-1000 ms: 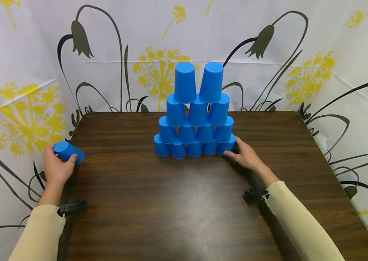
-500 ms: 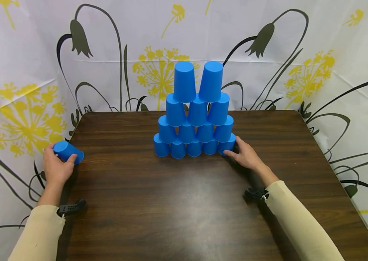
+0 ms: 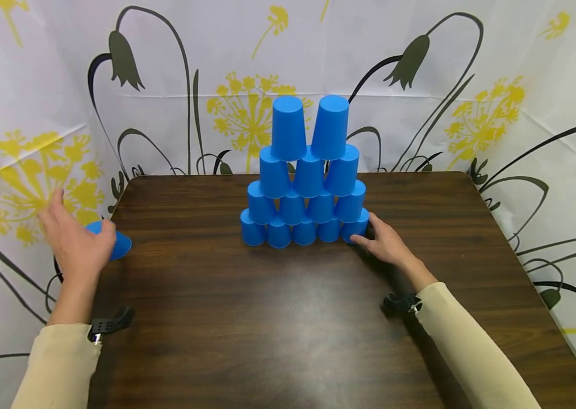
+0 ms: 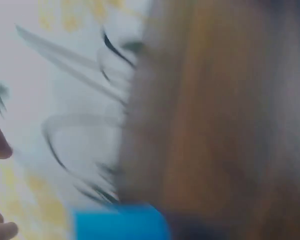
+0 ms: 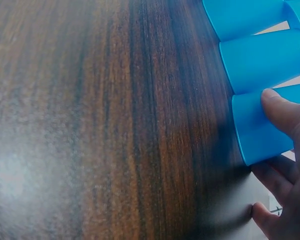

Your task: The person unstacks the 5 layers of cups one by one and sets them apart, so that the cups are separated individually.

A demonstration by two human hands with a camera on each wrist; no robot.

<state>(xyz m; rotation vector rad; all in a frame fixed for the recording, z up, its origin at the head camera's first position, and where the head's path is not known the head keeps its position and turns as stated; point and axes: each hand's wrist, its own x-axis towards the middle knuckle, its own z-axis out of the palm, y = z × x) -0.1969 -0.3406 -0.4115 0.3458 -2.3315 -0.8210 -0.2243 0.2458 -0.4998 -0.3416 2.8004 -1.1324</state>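
My left hand [image 3: 75, 244] is spread at the table's left side, its fingers raised off a single blue cup [image 3: 121, 245]. Part of that cup is hidden behind the hand; it appears tilted toward the left, and its blurred side [image 4: 120, 224] shows at the bottom of the left wrist view. At the back stands a pyramid of upside-down blue cups [image 3: 309, 176], with two cups on its top row. My right hand [image 3: 387, 244] grips the rightmost bottom cup [image 3: 353, 225], thumb on its near face [image 5: 255, 130] and fingers around the far side.
A dark wooden table [image 3: 267, 318] carries everything, its left edge close beside the single cup. Behind it hangs a white flower-patterned cloth [image 3: 165, 113]. Black straps [image 3: 111, 324] sit at both wrists.
My left hand has let go of the single cup and lifted up and to the left, fingers spreading. The right hand and the pyramid stay as they were.
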